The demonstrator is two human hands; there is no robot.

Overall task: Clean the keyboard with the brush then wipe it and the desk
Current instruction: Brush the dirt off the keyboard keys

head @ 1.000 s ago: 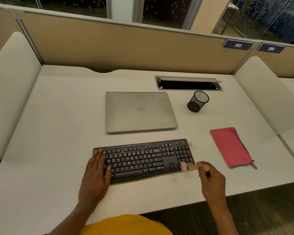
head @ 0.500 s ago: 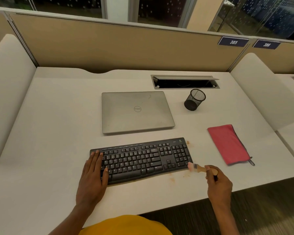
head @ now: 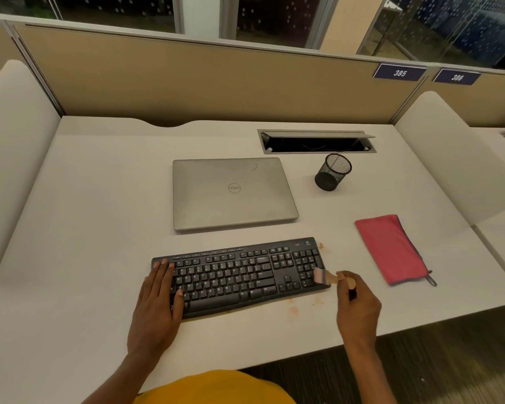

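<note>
My left hand lies flat on the left end of the black keyboard, fingers spread and straight over the keys, gripping nothing; my right hand is closed round the wooden handle of the small brush, whose bristles touch the keyboard's right end, at the near corner of the number pad; the keyboard sits on the white desk near its front edge, slightly askew — its right end farther from me than its left; orange-brown crumbs lie on the desk just in front of the keyboard's right part, and a few more beside its far right corner; the red cloth lies folded on the desk to the right, apart from the keyboard and from my right hand; behind the keyboard a closed silver laptop lies flat, and to its right stands a black mesh pen cup — just before the open cable slot in the desk.
</note>
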